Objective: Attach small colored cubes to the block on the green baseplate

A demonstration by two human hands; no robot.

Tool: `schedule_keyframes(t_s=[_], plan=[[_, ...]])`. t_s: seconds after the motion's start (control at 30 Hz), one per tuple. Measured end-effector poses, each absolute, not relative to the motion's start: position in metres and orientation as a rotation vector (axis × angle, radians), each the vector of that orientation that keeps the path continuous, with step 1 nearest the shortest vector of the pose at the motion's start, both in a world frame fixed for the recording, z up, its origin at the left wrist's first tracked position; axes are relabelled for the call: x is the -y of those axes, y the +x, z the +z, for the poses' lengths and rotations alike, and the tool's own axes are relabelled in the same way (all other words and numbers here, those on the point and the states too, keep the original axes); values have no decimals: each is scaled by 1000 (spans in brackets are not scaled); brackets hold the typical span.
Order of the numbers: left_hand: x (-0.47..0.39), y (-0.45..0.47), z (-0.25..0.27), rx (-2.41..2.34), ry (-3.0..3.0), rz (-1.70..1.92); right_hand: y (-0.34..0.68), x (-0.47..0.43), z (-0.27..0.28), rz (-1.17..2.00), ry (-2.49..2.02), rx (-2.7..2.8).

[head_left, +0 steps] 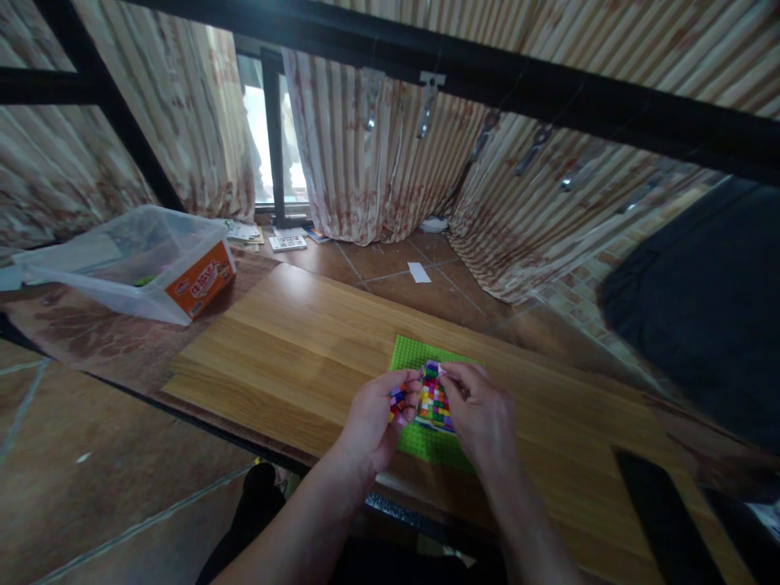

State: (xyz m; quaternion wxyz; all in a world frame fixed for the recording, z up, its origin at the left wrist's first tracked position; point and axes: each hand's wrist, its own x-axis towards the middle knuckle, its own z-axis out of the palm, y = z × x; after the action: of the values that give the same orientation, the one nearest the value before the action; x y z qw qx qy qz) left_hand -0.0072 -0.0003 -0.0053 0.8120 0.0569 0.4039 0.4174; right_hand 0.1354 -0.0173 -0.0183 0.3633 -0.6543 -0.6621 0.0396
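A brick-built piece (pixel 434 406), patterned in many colours, is seen just right of centre in the lower half of the frame, above a green baseplate (pixel 434 449); whether it is resting on the plate or lifted slightly off it cannot be told. A small cluster of loose bricks (pixel 398 400) is held at its left edge in the curled, half-closed fingers of the left hand (pixel 370 422). The piece's upper edge is met by the bent thumb and forefinger of the right hand (pixel 486 406), its other fingers folded in (how nearly the tips meet, and whether a brick is pinched between them, cannot be made out). The step in hand is judged to be the setting or adjusting of a brick at that upper edge, with a supply held ready in the left palm. For the next move, careful alignment over the studs and a firm, straight press seem to be called for, with the piece steadied against tilting. Beneath the plate, a wooden board (pixel 292 341) is stretched across the middle of the frame; a dark flat object (pixel 667 516) is seen on it at lower right. A clear plastic bin (pixel 143 305) with an orange label (pixel 201 279) is placed at the left, and the top is filled by striped curtains (pixel 378 162).
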Motion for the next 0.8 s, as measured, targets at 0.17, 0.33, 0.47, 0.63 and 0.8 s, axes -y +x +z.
schedule_keyframes(t_s=[0.17, 0.33, 0.47, 0.63, 0.8], plan=[[0, -8, -8, -866, 129, 894, 137, 19, -18, 127, -1653, 1698], [1, -8, -6, -878, 124, 891, 143, 20, -23, 199, -1642, 1571], [1, -7, -6, -861, 126, 893, 150, 17, -25, 155, -1693, 1397], [-1, -7, -7, -857, 108, 901, 151, 10, -31, 175, -1809, 1375], [-2, -8, -5, -815, 77, 916, 148, 6, -36, 426, -1823, 1282]])
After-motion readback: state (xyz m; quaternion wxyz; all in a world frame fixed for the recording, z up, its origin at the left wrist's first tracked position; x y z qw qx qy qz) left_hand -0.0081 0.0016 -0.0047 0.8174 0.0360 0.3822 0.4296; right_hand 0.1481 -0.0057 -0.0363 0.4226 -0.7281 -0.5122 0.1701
